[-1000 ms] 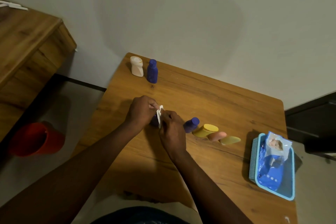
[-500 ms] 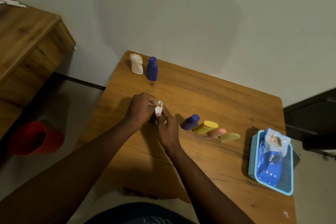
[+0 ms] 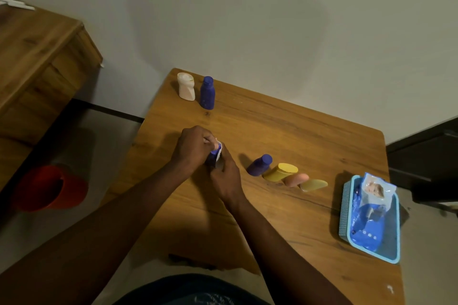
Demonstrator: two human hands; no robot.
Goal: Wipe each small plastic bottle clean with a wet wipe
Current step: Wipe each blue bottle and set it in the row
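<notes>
No text, brand or number can be read anywhere. The blue wet-wipe pack (image 3: 369, 215) lying in the light-blue basket (image 3: 347, 208) at the right edge of the table (image 3: 285, 136) carries a printed picture and some small white marks near its lower end, but these are too small and blurred to make out. The bottles on the table show no legible labels.
</notes>
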